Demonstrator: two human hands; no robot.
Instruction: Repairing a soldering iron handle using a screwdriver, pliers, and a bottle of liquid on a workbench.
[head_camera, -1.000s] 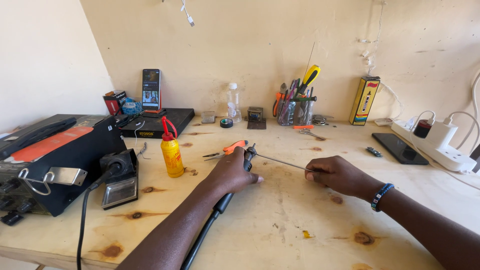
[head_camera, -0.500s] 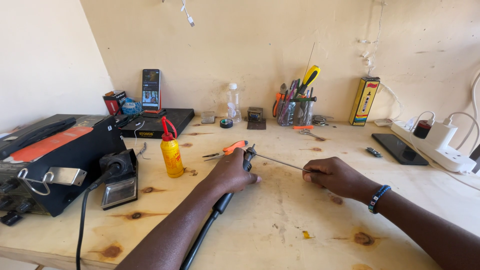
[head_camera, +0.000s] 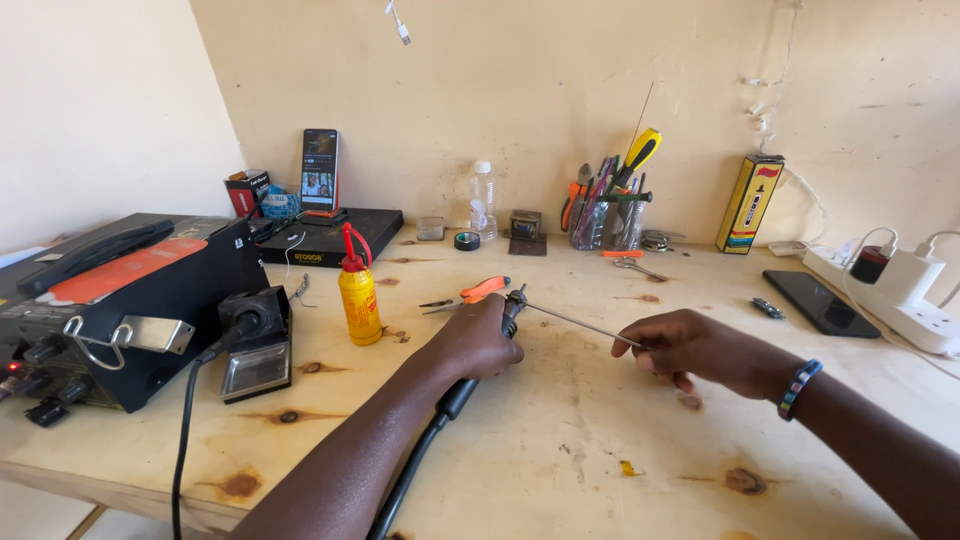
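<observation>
While the left hand (head_camera: 478, 340) is closed in a fist round the black handle of a soldering iron (head_camera: 470, 375), its thick black cable running back under the forearm, the right hand (head_camera: 700, 350) pinches the far end of a thin, straight grey metal wire (head_camera: 575, 318) between thumb and curled fingers. The wire spans from the iron's tip to the right hand, held just above the pale, knotty wooden worktop (head_camera: 560, 450). A beaded band sits on the right wrist.

Landmark: the yellow plastic squeeze bottle with a red nozzle cap (head_camera: 358, 290), upright. The iron and left hand are just right of the bottle. Orange-handled pliers (head_camera: 470, 293) lie flat between the bottle and the iron's tip, slightly behind. Left of the bottle, near, a black soldering stand with a shiny metal tray (head_camera: 255, 345); further left, a boxy black station with an orange panel and a steel handle (head_camera: 110, 300). Behind the bottle, a flat black case (head_camera: 330, 235) with a phone standing upright on it (head_camera: 320, 170). Behind and right of the bottle: a small roll of black tape (head_camera: 466, 240), a clear plastic bottle with a white cap (head_camera: 483, 200), and a clear cup stuffed with tools, one yellow-handled (head_camera: 610, 205). Far right of the bottle: a tall yellow carton (head_camera: 749, 203) leaning on the wall, a dark glossy phone lying flat (head_camera: 820, 302), and a white power strip with plugs (head_camera: 900, 290).
</observation>
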